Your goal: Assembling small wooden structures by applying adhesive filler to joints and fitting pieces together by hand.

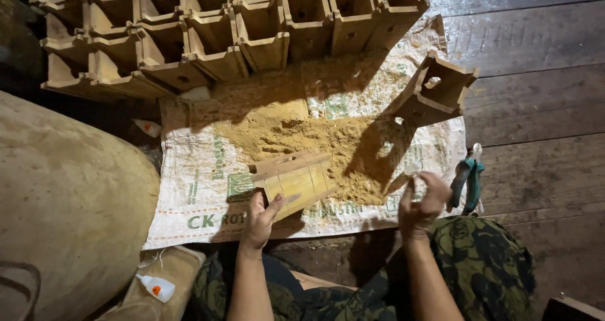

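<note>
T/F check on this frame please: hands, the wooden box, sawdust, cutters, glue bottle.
1. The left hand grips the small wooden box. True.
2. The right hand holds the green-handled cutters. False: the cutters lie on the sack's edge beside that hand.
3. The sawdust pile lies on a printed woven sack. True.
4. The small white glue bottle stands upright on the sawdust. False: it lies on its side at lower left, off the sack.
5. Stacked wooden boxes fill the top of the view. True.
</note>
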